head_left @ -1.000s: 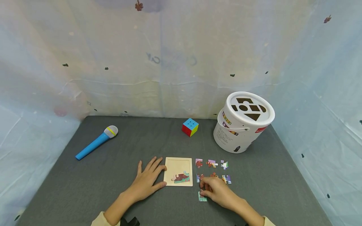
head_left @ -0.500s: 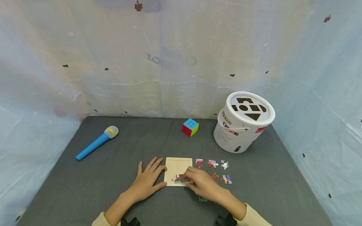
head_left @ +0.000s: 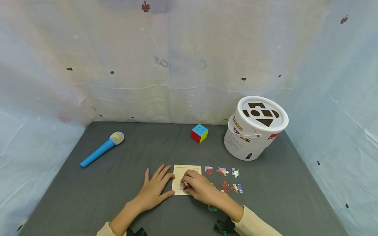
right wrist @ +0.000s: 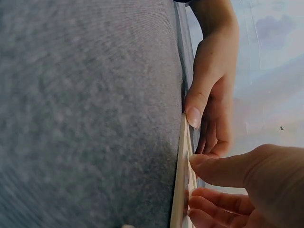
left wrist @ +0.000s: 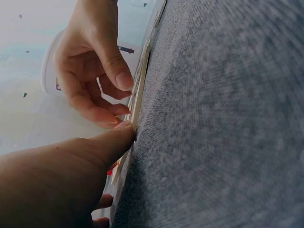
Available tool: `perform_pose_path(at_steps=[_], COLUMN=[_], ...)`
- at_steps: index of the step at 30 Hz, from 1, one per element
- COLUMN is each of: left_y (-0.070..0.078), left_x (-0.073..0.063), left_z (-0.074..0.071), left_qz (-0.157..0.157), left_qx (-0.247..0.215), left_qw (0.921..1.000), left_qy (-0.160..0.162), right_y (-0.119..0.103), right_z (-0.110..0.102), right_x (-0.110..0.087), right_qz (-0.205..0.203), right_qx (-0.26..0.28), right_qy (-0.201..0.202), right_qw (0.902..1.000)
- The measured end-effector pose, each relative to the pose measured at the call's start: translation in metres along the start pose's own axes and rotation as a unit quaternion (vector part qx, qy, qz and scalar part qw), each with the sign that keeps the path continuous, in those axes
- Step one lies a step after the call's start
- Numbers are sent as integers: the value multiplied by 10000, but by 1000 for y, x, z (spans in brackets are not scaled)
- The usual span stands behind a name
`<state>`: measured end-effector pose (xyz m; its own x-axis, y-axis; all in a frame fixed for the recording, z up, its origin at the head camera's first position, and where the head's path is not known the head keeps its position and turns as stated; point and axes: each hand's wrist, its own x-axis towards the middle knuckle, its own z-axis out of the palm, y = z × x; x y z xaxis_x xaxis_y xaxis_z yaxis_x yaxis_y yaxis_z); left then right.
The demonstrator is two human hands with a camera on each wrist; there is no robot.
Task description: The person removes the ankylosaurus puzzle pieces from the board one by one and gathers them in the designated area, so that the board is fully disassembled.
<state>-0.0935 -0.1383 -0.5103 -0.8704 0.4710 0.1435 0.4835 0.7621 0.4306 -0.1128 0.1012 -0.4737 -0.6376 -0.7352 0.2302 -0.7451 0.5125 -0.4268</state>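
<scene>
A square wooden puzzle tray (head_left: 180,167) lies flat on the dark grey cloth, with a few joined picture pieces in its lower part. My left hand (head_left: 155,187) is spread at its left side, thumb and forefinger touching the edge. Over the tray, my right hand (head_left: 202,188) bends its thumb and fingers around a puzzle piece (head_left: 186,186), which the hand mostly hides. From the right wrist view, the right thumb and fingertips meet the tray's (right wrist: 179,199) inner face from two sides. Its thumb tip also stands apart from the fingers in the left wrist view.
Loose jigsaw pieces (head_left: 222,171) lie in rows right of the tray, with a green piece (head_left: 212,208) partly behind the right forearm. A toy cube (head_left: 199,133), a white bucket (head_left: 255,131) and a blue toy microphone (head_left: 101,150) stand or lie farther back.
My right hand has moved left and slightly up from the green piece beside the tray to over the pieces inside it. My left hand has kept its place at the edge.
</scene>
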Motion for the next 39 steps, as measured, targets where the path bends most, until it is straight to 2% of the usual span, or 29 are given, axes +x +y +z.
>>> perform_pose_path(at_steps=[13,21,26,30,39], left_y=[1,0,-1,-2,-1], left_x=[0,0,0,1,0], left_z=[0,1,1,2,2], left_qz=[21,59,-50,-89,-28], left_qx=[5,-11,-11,-9,6], left_qw=[10000,9999,9999,9998,10000], left_qy=[51,84,-97,-162,-63], right_y=[-1,-6,-11,-14,-11], right_z=[3,4,5,4,4], right_x=[-1,2,5,7,11], right_qz=[152,258,419,504,680], right_qx=[86,-310,-499,-489,-314], right_qy=[55,55,19,15,-93], right_qw=[9998,9992,9979,9975,9971])
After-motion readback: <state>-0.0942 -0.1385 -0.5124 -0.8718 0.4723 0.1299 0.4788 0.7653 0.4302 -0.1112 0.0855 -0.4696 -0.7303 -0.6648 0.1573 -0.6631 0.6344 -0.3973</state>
